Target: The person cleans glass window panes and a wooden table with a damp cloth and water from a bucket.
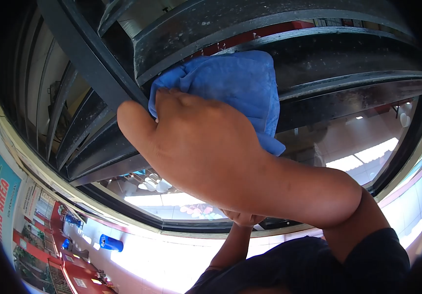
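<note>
My right hand (196,132) presses a crumpled blue cloth (230,81) against black slats (338,59). The fingers are bent into the cloth, their tips hidden, and the thumb sticks out to the left beside a black upright bar (90,59). Part of the cloth hangs down past the wrist. Lower down, my left hand (242,217) is partly hidden behind the right forearm, its visible fingers curled over the lower edge of the black window frame (191,226).
Reflective glass (358,132) lies below the slats. A teal sign (0,186) stands at the left edge. A blue bin (111,243) is on the pale floor (147,259), with red walls behind at lower left.
</note>
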`<move>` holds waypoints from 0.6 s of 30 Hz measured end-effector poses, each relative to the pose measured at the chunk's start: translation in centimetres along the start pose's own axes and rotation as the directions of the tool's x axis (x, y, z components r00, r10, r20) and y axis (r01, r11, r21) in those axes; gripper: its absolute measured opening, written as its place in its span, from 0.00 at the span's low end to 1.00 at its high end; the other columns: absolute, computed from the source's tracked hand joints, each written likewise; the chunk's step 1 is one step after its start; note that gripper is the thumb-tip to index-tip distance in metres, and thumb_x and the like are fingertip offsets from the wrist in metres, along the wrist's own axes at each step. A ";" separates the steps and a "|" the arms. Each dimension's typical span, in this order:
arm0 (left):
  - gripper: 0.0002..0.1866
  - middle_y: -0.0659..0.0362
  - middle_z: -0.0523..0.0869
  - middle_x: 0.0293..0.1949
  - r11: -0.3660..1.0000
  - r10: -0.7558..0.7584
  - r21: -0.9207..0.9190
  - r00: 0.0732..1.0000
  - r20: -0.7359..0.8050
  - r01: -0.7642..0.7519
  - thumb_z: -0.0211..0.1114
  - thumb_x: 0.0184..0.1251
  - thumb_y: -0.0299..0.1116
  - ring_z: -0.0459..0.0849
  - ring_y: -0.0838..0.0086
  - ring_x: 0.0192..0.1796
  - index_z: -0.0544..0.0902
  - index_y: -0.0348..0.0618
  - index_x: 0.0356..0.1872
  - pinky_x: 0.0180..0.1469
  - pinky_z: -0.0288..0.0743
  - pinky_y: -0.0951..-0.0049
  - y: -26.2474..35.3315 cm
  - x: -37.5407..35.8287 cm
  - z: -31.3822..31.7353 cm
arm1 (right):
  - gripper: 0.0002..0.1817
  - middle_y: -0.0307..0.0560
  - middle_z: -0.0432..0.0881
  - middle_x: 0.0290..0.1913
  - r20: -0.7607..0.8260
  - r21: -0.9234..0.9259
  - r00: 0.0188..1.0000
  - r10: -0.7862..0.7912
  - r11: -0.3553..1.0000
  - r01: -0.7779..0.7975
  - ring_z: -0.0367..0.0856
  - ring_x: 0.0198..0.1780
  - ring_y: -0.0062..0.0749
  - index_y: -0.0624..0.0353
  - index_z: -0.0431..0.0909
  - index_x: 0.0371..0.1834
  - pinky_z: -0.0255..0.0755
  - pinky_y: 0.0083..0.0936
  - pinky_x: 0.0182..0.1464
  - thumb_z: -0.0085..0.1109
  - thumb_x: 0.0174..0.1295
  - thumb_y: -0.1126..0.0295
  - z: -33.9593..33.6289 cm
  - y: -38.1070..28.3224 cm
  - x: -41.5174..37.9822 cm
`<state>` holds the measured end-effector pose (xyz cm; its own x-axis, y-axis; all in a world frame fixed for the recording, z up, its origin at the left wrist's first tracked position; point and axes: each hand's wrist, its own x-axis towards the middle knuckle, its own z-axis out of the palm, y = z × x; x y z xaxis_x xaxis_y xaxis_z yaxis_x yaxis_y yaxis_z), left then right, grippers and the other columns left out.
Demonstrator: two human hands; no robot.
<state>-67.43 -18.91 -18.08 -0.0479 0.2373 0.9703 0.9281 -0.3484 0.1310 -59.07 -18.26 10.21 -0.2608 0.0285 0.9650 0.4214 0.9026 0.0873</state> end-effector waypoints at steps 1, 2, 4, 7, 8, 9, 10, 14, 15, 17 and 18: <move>0.09 0.64 0.90 0.37 1.000 -0.012 -0.009 1.000 0.005 0.012 0.65 0.61 0.41 0.64 0.43 0.76 0.88 0.53 0.26 0.76 0.36 0.32 0.0 0.1 0.1 | 0.15 0.57 0.83 0.26 0.060 -0.027 0.998 -0.023 0.999 0.025 0.86 0.27 0.35 0.62 0.74 0.35 0.76 0.26 0.23 0.68 0.51 0.67 -0.4 0.0 -0.1; 0.09 0.64 0.90 0.37 0.999 -0.027 -0.024 0.999 0.019 0.027 0.65 0.61 0.41 0.65 0.43 0.75 0.88 0.53 0.26 0.76 0.37 0.33 0.2 0.0 0.1 | 0.16 0.57 0.84 0.26 0.123 -0.048 0.992 -0.039 0.998 0.045 0.86 0.27 0.35 0.62 0.74 0.36 0.77 0.27 0.25 0.69 0.51 0.66 -0.8 -0.2 -0.2; 0.10 0.64 0.90 0.39 0.996 -0.062 -0.068 0.997 0.041 0.065 0.64 0.62 0.41 0.65 0.44 0.75 0.87 0.52 0.25 0.76 0.39 0.33 0.4 0.1 -0.4 | 0.15 0.57 0.85 0.28 0.294 0.006 0.954 -0.056 0.998 0.057 0.86 0.29 0.37 0.62 0.76 0.36 0.78 0.30 0.30 0.68 0.51 0.65 -1.7 -0.6 0.3; 0.12 0.63 0.90 0.40 0.975 -0.142 -0.164 0.989 0.045 0.147 0.64 0.64 0.42 0.67 0.44 0.74 0.86 0.52 0.24 0.76 0.41 0.34 0.6 -0.5 -2.6 | 0.14 0.56 0.86 0.30 0.333 0.074 0.932 -0.141 0.990 0.124 0.86 0.31 0.39 0.62 0.78 0.37 0.79 0.33 0.36 0.67 0.53 0.65 -2.4 0.0 0.1; 0.12 0.63 0.90 0.41 0.975 -0.130 -0.178 0.991 0.028 0.133 0.63 0.65 0.42 0.67 0.44 0.74 0.86 0.51 0.23 0.76 0.42 0.34 0.7 -0.3 -4.1 | 0.13 0.55 0.86 0.31 0.315 0.094 0.932 -0.179 0.983 0.157 0.86 0.32 0.40 0.62 0.78 0.37 0.79 0.34 0.37 0.66 0.53 0.66 -2.3 0.5 -0.4; 0.13 0.63 0.90 0.42 0.980 -0.090 -0.177 0.996 0.002 0.089 0.63 0.65 0.42 0.68 0.45 0.74 0.85 0.51 0.23 0.76 0.43 0.34 0.7 0.0 -5.2 | 0.13 0.56 0.86 0.32 0.241 0.085 0.955 -0.173 0.984 0.157 0.87 0.34 0.41 0.62 0.78 0.37 0.80 0.34 0.39 0.65 0.54 0.66 -2.3 1.2 -1.0; 0.13 0.62 0.90 0.42 0.985 -0.042 -0.166 0.999 -0.024 0.037 0.63 0.66 0.42 0.68 0.45 0.74 0.85 0.51 0.22 0.76 0.43 0.34 0.6 0.6 -6.1 | 0.12 0.57 0.87 0.34 0.168 0.080 0.971 -0.170 0.984 0.158 0.88 0.36 0.43 0.62 0.78 0.36 0.80 0.35 0.40 0.65 0.54 0.66 -2.2 1.9 -1.8; 0.12 0.58 0.88 0.43 0.977 0.038 -0.202 0.991 -0.130 -0.064 0.62 0.70 0.43 0.77 0.50 0.66 0.79 0.49 0.30 0.70 0.59 0.40 -0.3 2.1 -8.2 | 0.11 0.61 0.87 0.37 -0.136 -0.056 0.980 -0.144 0.989 0.137 0.89 0.43 0.48 0.61 0.76 0.33 0.82 0.35 0.47 0.64 0.53 0.65 -0.3 1.3 -1.8; 0.12 0.57 0.88 0.42 0.977 0.042 -0.200 0.990 -0.135 -0.069 0.62 0.71 0.45 0.78 0.51 0.63 0.77 0.49 0.33 0.66 0.64 0.42 -0.7 2.3 -8.5 | 0.11 0.61 0.87 0.38 -0.180 -0.094 0.975 -0.132 0.989 0.117 0.89 0.45 0.49 0.60 0.75 0.32 0.82 0.36 0.49 0.64 0.53 0.65 0.1 1.1 -1.6; 0.12 0.57 0.88 0.42 0.985 0.043 -0.158 0.989 -0.143 -0.066 0.62 0.71 0.45 0.78 0.51 0.63 0.77 0.49 0.33 0.65 0.65 0.42 -1.0 2.8 -8.7 | 0.12 0.61 0.87 0.38 -0.147 -0.135 0.983 -0.114 0.986 0.094 0.89 0.46 0.50 0.60 0.74 0.31 0.82 0.36 0.51 0.64 0.52 0.65 0.4 0.7 -1.3; 0.13 0.57 0.88 0.42 0.989 0.042 -0.136 0.987 -0.153 -0.063 0.62 0.71 0.45 0.78 0.51 0.62 0.77 0.49 0.32 0.64 0.66 0.42 -1.0 3.0 -8.7 | 0.12 0.61 0.87 0.38 -0.121 -0.144 0.985 -0.119 0.984 0.101 0.89 0.46 0.50 0.59 0.74 0.31 0.82 0.37 0.52 0.64 0.52 0.65 0.3 0.5 -1.2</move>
<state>-71.74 -25.75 -13.55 -0.0650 0.0810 0.9946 0.8705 -0.4828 0.0962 -58.78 -17.69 8.99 -0.2016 -0.1312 0.9706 0.5137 0.8296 0.2189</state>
